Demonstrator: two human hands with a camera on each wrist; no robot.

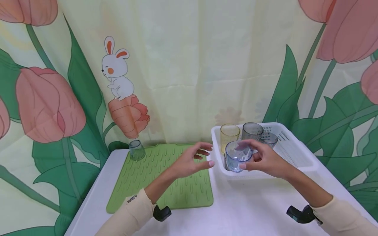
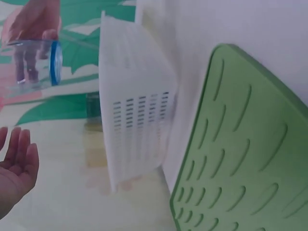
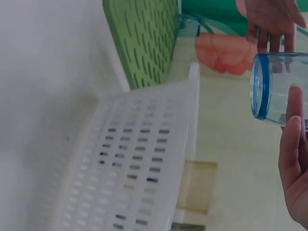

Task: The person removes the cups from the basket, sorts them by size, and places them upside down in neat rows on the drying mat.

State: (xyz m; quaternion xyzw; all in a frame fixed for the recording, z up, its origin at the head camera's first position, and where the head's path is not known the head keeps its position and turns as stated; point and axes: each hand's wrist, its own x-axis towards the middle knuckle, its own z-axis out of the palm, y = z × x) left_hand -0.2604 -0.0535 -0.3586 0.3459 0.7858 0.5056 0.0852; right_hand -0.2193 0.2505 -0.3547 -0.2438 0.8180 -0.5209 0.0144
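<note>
"What's on your feed?"

"I see a smooth white table, then a green mat with raised ridges left of the slotted white basket."

"And the hands?"

"I have the left hand wide, thumb apart from fingers, just left of the basket. The right hand holds a clear glass above the basket's rim, near its front left corner."

"Which way does the glass point?"

"Long axis roughly vertical, blue-ringed end down. It's round-walled and see-through. An amber glass stands in the basket."
</note>
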